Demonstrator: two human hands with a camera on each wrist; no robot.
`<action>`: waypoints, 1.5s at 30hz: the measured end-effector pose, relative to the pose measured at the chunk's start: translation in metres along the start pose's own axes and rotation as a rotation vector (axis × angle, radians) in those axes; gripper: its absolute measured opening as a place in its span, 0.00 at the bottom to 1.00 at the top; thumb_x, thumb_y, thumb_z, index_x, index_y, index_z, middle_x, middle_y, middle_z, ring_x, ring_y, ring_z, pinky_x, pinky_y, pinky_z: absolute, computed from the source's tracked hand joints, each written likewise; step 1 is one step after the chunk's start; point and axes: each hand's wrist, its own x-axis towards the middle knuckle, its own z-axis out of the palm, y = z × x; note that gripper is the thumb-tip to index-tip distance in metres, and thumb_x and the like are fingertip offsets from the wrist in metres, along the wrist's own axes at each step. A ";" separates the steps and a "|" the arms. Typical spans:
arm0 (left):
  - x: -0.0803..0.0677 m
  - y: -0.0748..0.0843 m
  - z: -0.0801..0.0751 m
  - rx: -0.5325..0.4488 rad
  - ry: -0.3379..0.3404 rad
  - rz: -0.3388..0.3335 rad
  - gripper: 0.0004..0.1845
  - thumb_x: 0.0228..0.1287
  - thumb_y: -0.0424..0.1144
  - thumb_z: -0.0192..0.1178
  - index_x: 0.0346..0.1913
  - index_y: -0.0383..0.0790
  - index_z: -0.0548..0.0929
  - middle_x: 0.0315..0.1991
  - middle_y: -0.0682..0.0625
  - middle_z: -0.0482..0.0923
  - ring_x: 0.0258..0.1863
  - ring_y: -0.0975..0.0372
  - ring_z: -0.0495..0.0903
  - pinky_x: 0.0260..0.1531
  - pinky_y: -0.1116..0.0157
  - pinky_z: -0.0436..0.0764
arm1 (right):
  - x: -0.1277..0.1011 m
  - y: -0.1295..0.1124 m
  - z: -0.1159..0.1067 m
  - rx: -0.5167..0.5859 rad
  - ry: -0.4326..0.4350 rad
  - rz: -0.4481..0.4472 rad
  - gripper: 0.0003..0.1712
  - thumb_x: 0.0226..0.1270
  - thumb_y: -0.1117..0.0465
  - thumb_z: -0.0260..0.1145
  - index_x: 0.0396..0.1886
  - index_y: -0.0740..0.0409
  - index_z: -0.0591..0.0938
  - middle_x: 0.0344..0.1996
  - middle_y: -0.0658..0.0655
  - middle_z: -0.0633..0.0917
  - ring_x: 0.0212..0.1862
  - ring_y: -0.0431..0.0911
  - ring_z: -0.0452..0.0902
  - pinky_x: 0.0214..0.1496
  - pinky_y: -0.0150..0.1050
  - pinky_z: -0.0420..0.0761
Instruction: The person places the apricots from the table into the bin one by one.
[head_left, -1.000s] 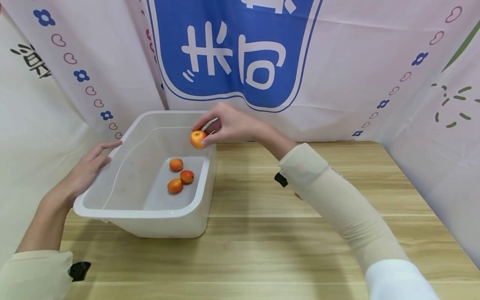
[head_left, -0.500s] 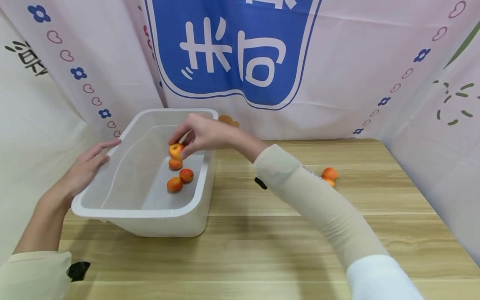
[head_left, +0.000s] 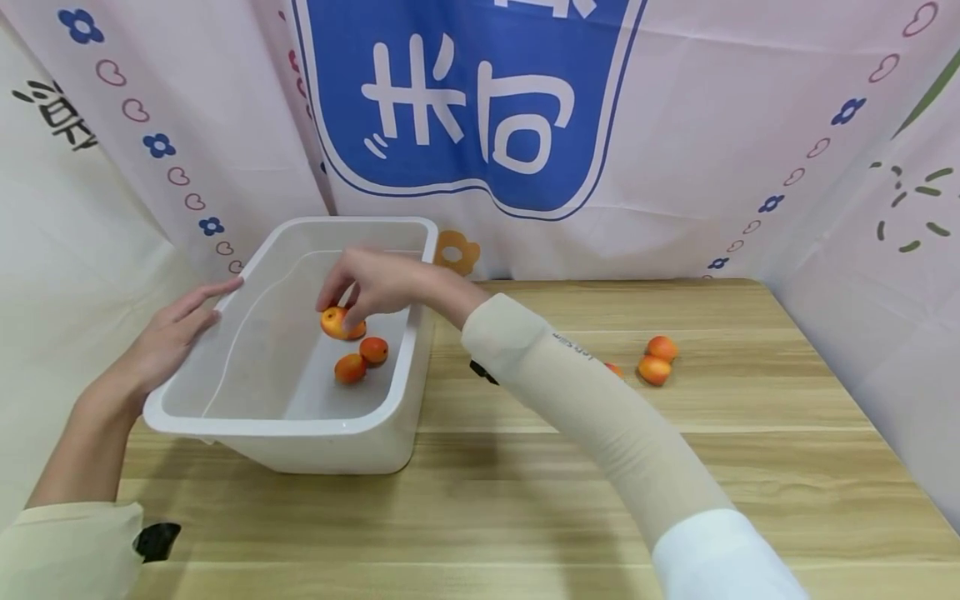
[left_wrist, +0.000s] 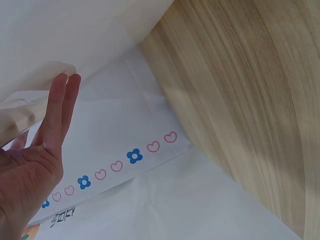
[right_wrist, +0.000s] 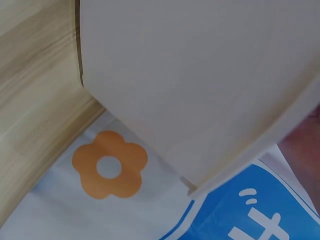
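My right hand (head_left: 371, 279) reaches down inside the white plastic bin (head_left: 281, 427) and pinches a small yellow-orange fruit (head_left: 331, 322) between thumb and fingers. This fruit overlaps another orange fruit (head_left: 358, 331) in the head view; whether they touch I cannot tell. Closer to the bin's front lie two red-orange fruits (head_left: 350, 368), side by side on its floor. My left hand (head_left: 176, 333) rests against the bin's left rim. In the left wrist view its fingers (left_wrist: 62, 107) are straight against the rim's outer side. The right wrist view shows mostly the bin's outer wall (right_wrist: 190, 80).
On the wooden table (head_left: 525, 500) to the right lie two orange fruits (head_left: 655, 370) touching each other. One more fruit (head_left: 614, 369) is partly hidden behind my right sleeve. A printed cloth (head_left: 675, 167) hangs behind the table and at its sides.
My right hand has moved left and down into the bin with the yellow-orange fruit. The fruits on the table have come into sight as the sleeve moved. My left hand stays put.
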 end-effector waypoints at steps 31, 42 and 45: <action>0.000 -0.001 -0.001 0.005 0.000 -0.002 0.26 0.86 0.41 0.40 0.74 0.76 0.69 0.49 0.76 0.70 0.34 0.71 0.84 0.27 0.66 0.87 | 0.035 0.008 0.020 -0.031 -0.051 0.198 0.20 0.68 0.76 0.68 0.58 0.63 0.87 0.48 0.56 0.87 0.44 0.47 0.82 0.49 0.33 0.86; 0.000 0.000 0.000 -0.014 -0.006 -0.005 0.26 0.86 0.40 0.39 0.73 0.76 0.69 0.47 0.77 0.75 0.33 0.69 0.85 0.26 0.65 0.87 | 0.035 0.007 0.027 -0.064 -0.057 0.246 0.18 0.69 0.72 0.70 0.56 0.59 0.89 0.48 0.54 0.86 0.43 0.48 0.81 0.50 0.33 0.86; 0.000 0.000 0.000 -0.014 -0.005 0.002 0.26 0.86 0.40 0.40 0.73 0.77 0.70 0.47 0.77 0.75 0.33 0.70 0.84 0.26 0.66 0.87 | 0.035 0.007 0.027 -0.076 -0.057 0.262 0.17 0.68 0.72 0.71 0.55 0.58 0.89 0.48 0.54 0.86 0.43 0.46 0.80 0.49 0.31 0.86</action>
